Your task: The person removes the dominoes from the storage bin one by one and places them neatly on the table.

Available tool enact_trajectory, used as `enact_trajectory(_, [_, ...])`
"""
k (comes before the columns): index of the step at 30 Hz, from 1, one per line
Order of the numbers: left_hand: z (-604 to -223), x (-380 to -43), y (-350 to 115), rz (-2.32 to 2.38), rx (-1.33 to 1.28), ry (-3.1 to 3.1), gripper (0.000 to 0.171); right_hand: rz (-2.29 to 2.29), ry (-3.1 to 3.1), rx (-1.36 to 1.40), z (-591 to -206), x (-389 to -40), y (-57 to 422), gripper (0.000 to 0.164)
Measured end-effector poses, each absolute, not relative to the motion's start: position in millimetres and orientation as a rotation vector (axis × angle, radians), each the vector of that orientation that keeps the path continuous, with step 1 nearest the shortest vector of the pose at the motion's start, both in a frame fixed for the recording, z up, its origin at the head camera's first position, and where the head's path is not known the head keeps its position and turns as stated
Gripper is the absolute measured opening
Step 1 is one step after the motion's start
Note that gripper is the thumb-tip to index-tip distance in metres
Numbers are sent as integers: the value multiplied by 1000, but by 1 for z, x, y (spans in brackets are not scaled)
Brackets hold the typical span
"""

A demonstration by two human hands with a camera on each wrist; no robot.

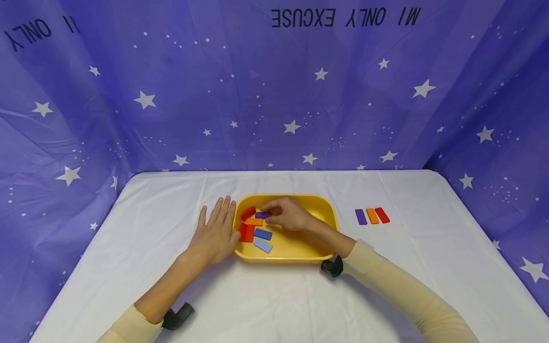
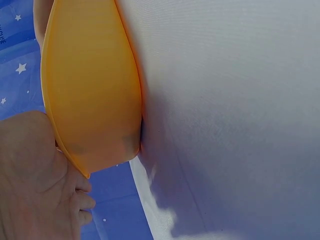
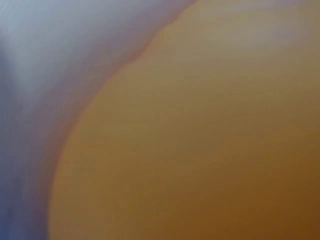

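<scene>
A yellow plastic tray [image 1: 300, 247] stands on the table with several small flat blocks at its left end. My right hand [image 1: 291, 214] reaches down into it, thumb and fingertips pinching the right end of a purple block [image 1: 260, 215]. Close around lie a red block [image 1: 248, 213], an orange block [image 1: 255, 222], a blue block [image 1: 263, 234] and a light blue block [image 1: 263, 245]. My left hand [image 1: 216, 236] has its fingers straight and lies along the tray's left rim; the left wrist view shows the palm [image 2: 30, 170] against that rim. Only blurred yellow tray wall [image 3: 175, 140] fills the right wrist view.
On the white table [image 1: 274, 300], right of the tray, a purple block [image 1: 360, 216], an orange block [image 1: 372, 216] and a red block [image 1: 382, 215] lie side by side. A purple starry curtain [image 1: 257, 95] hangs behind and at both sides.
</scene>
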State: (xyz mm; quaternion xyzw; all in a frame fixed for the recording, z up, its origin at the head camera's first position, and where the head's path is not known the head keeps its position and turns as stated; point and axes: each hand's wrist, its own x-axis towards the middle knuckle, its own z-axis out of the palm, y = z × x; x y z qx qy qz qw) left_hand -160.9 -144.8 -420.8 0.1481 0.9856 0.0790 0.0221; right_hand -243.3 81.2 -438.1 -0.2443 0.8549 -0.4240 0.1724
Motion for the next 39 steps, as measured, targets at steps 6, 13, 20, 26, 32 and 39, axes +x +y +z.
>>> enact_trajectory(6, [-420,-161,-145,229,457,3057,73,-1112,2491,-722,-439,-245,81,34])
enact_trajectory(13, [-420,-161,-144,241,448,3054,73,-1018,2532,-729,-439,-244,81,35])
enact_trajectory(20, [-420,-161,-144,233,459,3061,72,-1015,2519,-729,-439,-245,81,38])
enact_trajectory(26, [-420,-160,-144,246,470,3059,72,-923,2515,-732,-436,-244,83,42])
enact_trajectory(32, [-420,-161,-144,240,462,3056,72,-912,2488,-696,-427,-241,90,40])
enact_trajectory(39, [-420,-161,-144,254,457,3051,71,-1040,2441,-732,-407,-231,106,37])
